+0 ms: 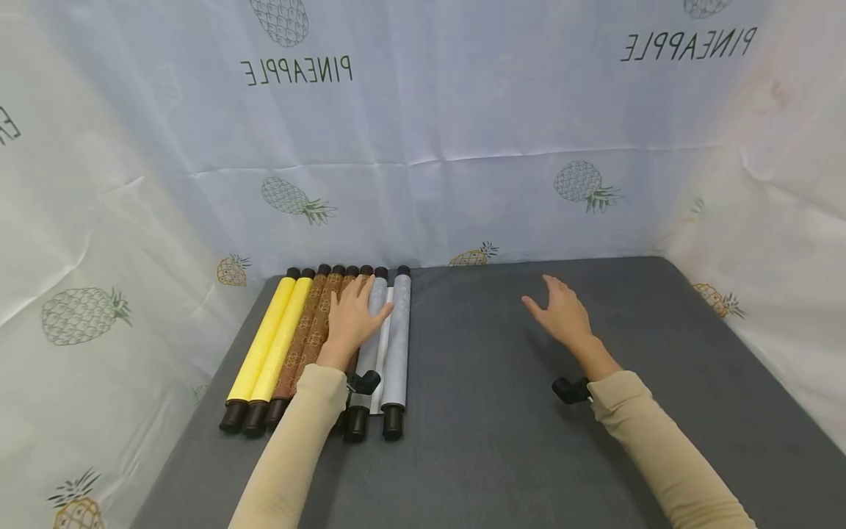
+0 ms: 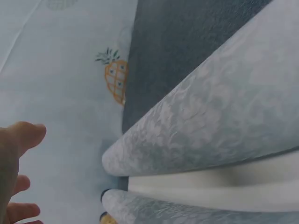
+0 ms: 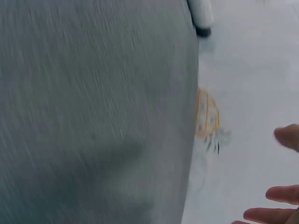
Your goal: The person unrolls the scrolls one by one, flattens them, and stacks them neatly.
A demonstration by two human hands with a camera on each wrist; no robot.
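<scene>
Rolled scrolls with dark end knobs lie side by side at the left of the table. A yellow scroll [image 1: 283, 339] is outermost, brown patterned scrolls [image 1: 307, 330] lie beside it, and a pale grey-blue scroll [image 1: 396, 338] is rightmost. Between the grey-blue scroll's two rolls shows a white strip [image 2: 224, 186]. My left hand [image 1: 353, 319] is over the brown and grey-blue rolls, fingers spread, thumb toward the grey-blue one, holding nothing. Well to the right, my right hand [image 1: 562, 312] hovers over the table with fingers extended and nothing in it.
The dark grey table [image 1: 476, 441] extends under both hands. A white curtain [image 1: 463, 206] with pineapple prints hangs along its back edge and both sides. Each wrist carries a small black camera, such as the right-hand camera [image 1: 570, 391].
</scene>
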